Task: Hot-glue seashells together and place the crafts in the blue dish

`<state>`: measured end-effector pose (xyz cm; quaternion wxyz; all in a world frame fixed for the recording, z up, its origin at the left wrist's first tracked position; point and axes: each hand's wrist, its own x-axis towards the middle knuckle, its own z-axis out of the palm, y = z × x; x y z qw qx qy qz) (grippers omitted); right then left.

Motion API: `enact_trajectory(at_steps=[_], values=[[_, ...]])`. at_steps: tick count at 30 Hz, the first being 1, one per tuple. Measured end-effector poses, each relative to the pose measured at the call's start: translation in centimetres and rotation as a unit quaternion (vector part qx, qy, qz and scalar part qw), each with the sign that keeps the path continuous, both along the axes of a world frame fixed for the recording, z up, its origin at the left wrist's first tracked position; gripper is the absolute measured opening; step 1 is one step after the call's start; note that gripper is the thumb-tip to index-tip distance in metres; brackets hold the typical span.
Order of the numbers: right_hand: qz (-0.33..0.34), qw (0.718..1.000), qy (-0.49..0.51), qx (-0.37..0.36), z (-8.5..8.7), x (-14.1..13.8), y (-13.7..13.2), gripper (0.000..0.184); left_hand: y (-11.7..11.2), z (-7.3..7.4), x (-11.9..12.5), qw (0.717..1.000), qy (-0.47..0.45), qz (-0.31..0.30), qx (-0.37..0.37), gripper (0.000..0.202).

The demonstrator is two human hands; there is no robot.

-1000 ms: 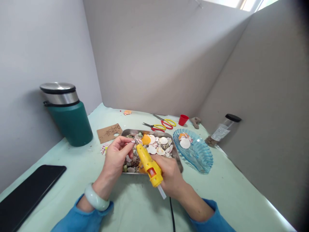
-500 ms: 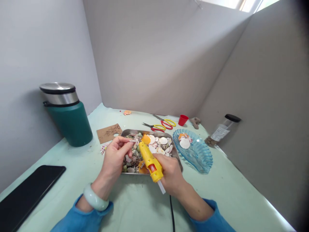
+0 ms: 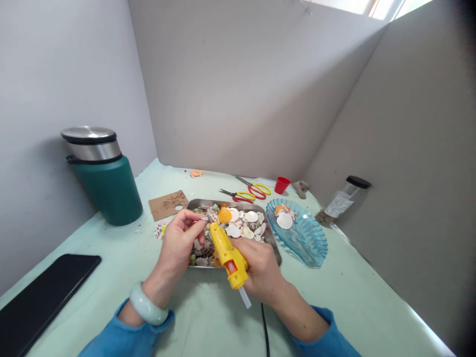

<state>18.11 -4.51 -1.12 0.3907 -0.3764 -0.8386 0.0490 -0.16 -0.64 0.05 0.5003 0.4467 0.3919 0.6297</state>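
Observation:
My right hand (image 3: pixel 260 265) grips a yellow hot glue gun (image 3: pixel 227 253), with a clear glue stick (image 3: pixel 244 297) poking out of its rear end. The gun's nozzle points away from me, toward my left fingertips. Between thumb and fingers, my left hand (image 3: pixel 182 235) pinches a small pale seashell (image 3: pixel 205 218), partly covered by the fingers. Both hands are over a metal tray (image 3: pixel 275 248) heaped with shells, among them an orange shell (image 3: pixel 224 214) and several white ones. Part of the tray is hidden behind the gun and hands.
A blue scalloped dish (image 3: pixel 305 240) holding a few shells stands right of the tray. Behind lie scissors (image 3: pixel 241 196) and a red cup (image 3: pixel 282 185). Brown cardboard (image 3: pixel 163 206), a green bottle (image 3: pixel 107 191) and a black phone (image 3: pixel 48 297) are leftward; a black-lidded jar (image 3: pixel 342 201) leans at right.
The glue gun has shifted slightly left and toward me, its nozzle a little lower in the view. My left hand stays nearly in place, still pinching the shell.

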Motion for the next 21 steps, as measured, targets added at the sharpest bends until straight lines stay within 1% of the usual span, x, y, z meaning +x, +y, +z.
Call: enact_trajectory(at_steps=[7,15,21], values=[[-0.001,1.000,-0.017,0.003,-0.24,0.00,0.01,0.021,0.15,-0.17,0.00,1.000,0.009,-0.018,-0.010,0.019],[-0.008,1.000,-0.004,0.008,-0.12,-0.06,0.02,0.026,0.05,0.30,-0.28,0.999,-0.038,-0.023,-0.024,0.018],[-0.006,1.000,0.002,0.011,-0.16,-0.09,0.04,0.026,0.09,0.42,-0.21,0.999,-0.038,-0.023,-0.026,0.019]])
